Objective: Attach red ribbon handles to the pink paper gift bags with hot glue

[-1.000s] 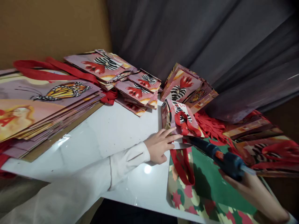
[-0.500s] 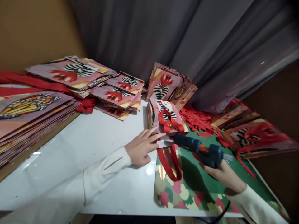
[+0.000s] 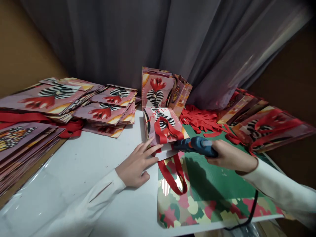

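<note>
In the head view a printed paper gift bag [image 3: 170, 116] lies in the middle, its opening toward me, with one red ribbon handle [image 3: 166, 132] on top. A second red ribbon loop [image 3: 175, 177] hangs from a white flap [image 3: 166, 152] at the opening. My left hand [image 3: 138, 163] lies with fingers spread, its fingertips on the bag's near edge and the flap. My right hand [image 3: 229, 156] is wrapped round a blue hot glue gun [image 3: 197, 145], whose nozzle points left at the flap. Whether the nozzle touches is too small to tell.
Flat printed bags are stacked at the left [image 3: 22, 151] and back left [image 3: 59, 95]. Upright bags [image 3: 158, 85] stand behind. A heap of red ribbons [image 3: 199, 120] and handled bags [image 3: 271, 128] lie right. A green patterned sheet [image 3: 219, 184] covers the table's right side; a black cord [image 3: 253, 207] crosses it.
My right hand has raised the rear of the glue gun and turned it, with the nozzle still at the flap. My left hand stays on the bag. The whole view has shifted.
</note>
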